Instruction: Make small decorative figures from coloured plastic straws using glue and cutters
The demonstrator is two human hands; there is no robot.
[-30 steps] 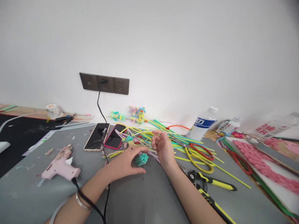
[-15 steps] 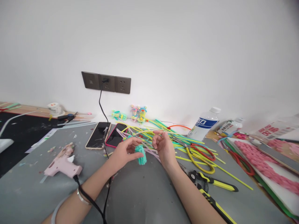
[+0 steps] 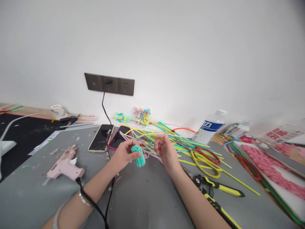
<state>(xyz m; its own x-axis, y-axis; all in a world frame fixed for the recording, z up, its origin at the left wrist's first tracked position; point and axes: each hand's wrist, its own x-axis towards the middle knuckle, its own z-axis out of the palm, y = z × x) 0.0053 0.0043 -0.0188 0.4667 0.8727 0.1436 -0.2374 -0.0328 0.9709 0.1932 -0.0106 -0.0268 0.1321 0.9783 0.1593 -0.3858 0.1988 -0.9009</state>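
Observation:
My left hand [image 3: 125,154] pinches a short teal bundle of folded chenille stems [image 3: 138,157] between thumb and fingers, one looped end tilted up toward me. To its right, apart from the bundle, my right hand [image 3: 166,152] is raised with fingers loosely curled and nothing visible in them. Behind both hands lies a loose pile of yellow, green and lilac chenille stems [image 3: 152,144]. A pale stem passes by the right fingertips; whether it touches them I cannot tell.
A pink glue gun [image 3: 66,168] with a black cord lies left. Two phones [image 3: 101,138] rest behind the left hand. Scissors [image 3: 207,156], wire strippers [image 3: 224,187] and a bottle [image 3: 209,127] are on the right. Small chenille figures [image 3: 141,116] stand against the wall.
My left hand has moved slightly left with the teal bundle and turned it, so its looped end shows more. My right hand has hardly moved.

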